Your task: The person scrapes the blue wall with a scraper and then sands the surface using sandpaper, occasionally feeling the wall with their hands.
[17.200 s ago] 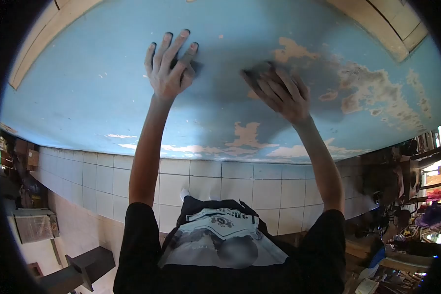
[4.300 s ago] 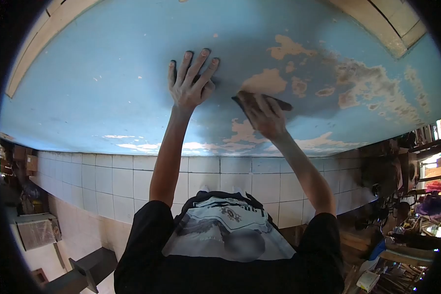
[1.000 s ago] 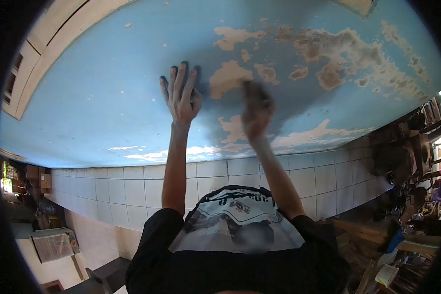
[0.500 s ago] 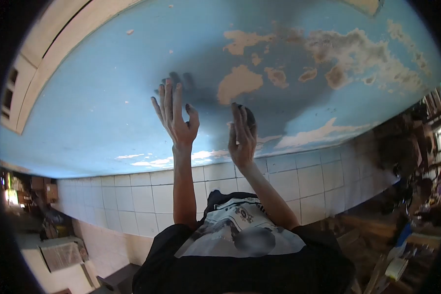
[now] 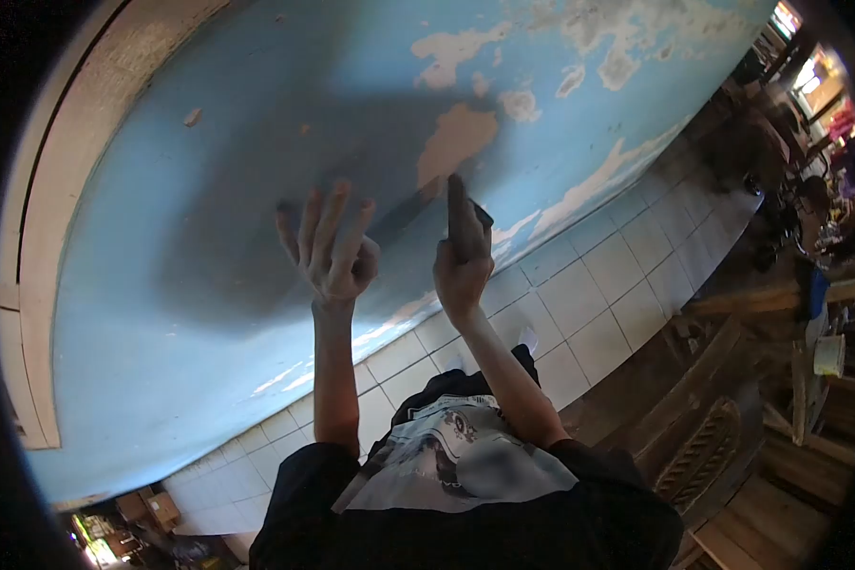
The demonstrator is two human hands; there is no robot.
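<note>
My left hand (image 5: 332,249) is raised against the blue wall (image 5: 247,228), its fingers spread and its thumb bent inward. Whether its fingertips touch the paint is unclear. To its right, my right hand (image 5: 463,261) has its fingers together around a small dark object (image 5: 483,216), mostly hidden behind them. The fingertips of that hand are just below a bare beige patch (image 5: 460,142) where paint is gone. Dark shadows lie on the wall around both hands.
More peeled patches (image 5: 636,38) mark the upper right of the wall. White tiles (image 5: 579,285) run along its lower edge. Wooden furniture (image 5: 708,456) and clutter stand at right, boxes (image 5: 152,508) at lower left. A pale frame (image 5: 52,180) borders the left.
The view has turned, so the wall and tiles now slope. My left hand's fingers have spread and bent more; the fingers of my right hand are straighter, still around the dark object.
</note>
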